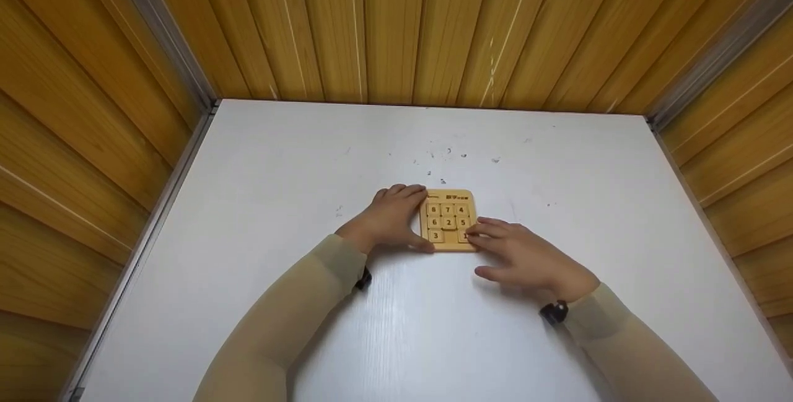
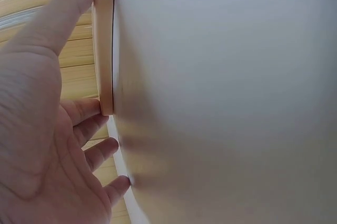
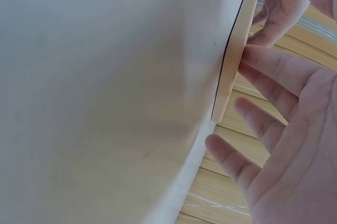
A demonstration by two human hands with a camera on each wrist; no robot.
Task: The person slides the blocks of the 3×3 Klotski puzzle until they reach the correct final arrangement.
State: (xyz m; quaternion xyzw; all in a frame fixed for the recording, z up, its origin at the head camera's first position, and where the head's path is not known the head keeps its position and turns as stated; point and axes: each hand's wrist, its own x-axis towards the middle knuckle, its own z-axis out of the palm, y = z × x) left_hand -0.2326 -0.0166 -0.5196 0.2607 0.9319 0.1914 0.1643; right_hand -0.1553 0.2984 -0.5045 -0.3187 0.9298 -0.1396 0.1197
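A wooden number sliding puzzle [image 1: 450,246] lies flat on the white table, with numbered tiles in rows: 8 7 4, 6 2 5, then 3, a gap and 1. My left hand [image 1: 390,219] holds its left side, the thumb at the near corner and the index finger at the far corner. On the right, my right hand [image 1: 526,256] has its fingertips over the 1 tile, partly covering it, while the thumb stands off to the side. From the right wrist, the puzzle's edge [image 3: 234,61] shows beside extended fingers [image 3: 263,121].
The white table [image 1: 297,160] reaches back to a wood-plank wall [image 1: 396,30], with more planks on both sides and metal posts at the corners. Small dark marks [image 1: 463,155] dot the surface behind the puzzle. Each wrist carries a black device [image 1: 553,312].
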